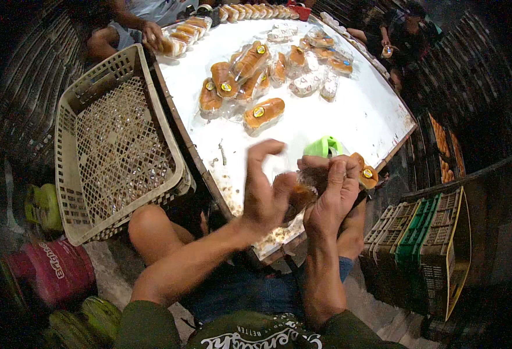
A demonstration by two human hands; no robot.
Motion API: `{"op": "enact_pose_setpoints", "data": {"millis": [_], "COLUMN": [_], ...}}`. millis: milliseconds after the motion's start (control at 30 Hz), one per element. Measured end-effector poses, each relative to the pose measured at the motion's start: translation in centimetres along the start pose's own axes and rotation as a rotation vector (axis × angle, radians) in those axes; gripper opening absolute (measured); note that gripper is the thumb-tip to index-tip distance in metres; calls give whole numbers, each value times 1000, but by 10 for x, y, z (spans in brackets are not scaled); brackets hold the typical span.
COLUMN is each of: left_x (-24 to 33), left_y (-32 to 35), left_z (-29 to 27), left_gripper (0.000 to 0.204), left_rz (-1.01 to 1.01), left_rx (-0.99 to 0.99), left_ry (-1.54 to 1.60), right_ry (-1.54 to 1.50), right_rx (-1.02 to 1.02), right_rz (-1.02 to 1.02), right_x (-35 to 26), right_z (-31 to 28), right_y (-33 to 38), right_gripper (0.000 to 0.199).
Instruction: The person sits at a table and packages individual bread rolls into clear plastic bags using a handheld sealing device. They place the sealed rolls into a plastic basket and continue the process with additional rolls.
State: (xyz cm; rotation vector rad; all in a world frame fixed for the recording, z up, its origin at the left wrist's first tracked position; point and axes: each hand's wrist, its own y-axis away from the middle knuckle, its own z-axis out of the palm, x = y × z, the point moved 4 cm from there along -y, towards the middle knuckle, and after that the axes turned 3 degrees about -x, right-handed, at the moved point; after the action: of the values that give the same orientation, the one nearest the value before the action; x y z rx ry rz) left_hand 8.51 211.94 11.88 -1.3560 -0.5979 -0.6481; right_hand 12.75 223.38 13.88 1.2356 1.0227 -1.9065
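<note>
Brown wrapped bun [300, 201] over the near end of the white surface [340, 119], just left of the right hand [332, 195], which is nearer, clenched on it; left hand [261, 195] spread, contact unclear. Long axis: can't tell.

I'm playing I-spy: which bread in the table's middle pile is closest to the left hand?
The wrapped bun at the front, just beyond the left hand; the other piled buns lie farther up the table.
</note>
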Motion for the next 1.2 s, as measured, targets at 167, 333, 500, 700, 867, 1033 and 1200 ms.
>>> {"op": "enact_pose_setpoints", "data": {"millis": [167, 333, 500, 700, 867, 1033, 1200], "left_x": [-13, -12, -36, -47, -25, -48, -48], "left_y": [1, 10, 4, 2, -4, 36, 19], "left_z": [18, 22, 8, 5, 7, 13, -4], "left_gripper": [21, 20, 22, 33, 31, 22, 22], "left_rz": [-473, -693, -478, -761, -381, -975, -821], "left_rx": [-306, -369, -297, -415, -349, -193, -142], "left_ry": [37, 182, 55, 203, 159, 325, 336], "right_ry": [257, 448, 1071, 764, 1014, 130, 977], "right_rx": [227, -36, -309, -157, -71, 154, 261], "right_rz": [-123, -50, -293, -140, -494, 116, 21], "right_x": [10, 19, 15, 11, 11, 50, 51], "right_z": [-8, 1, -13, -6, -8, -14, -130], "right_y": [-20, 25, 5, 11, 12, 29, 11], "right_gripper": [15, 46, 40, 15, 9, 26, 28]}}
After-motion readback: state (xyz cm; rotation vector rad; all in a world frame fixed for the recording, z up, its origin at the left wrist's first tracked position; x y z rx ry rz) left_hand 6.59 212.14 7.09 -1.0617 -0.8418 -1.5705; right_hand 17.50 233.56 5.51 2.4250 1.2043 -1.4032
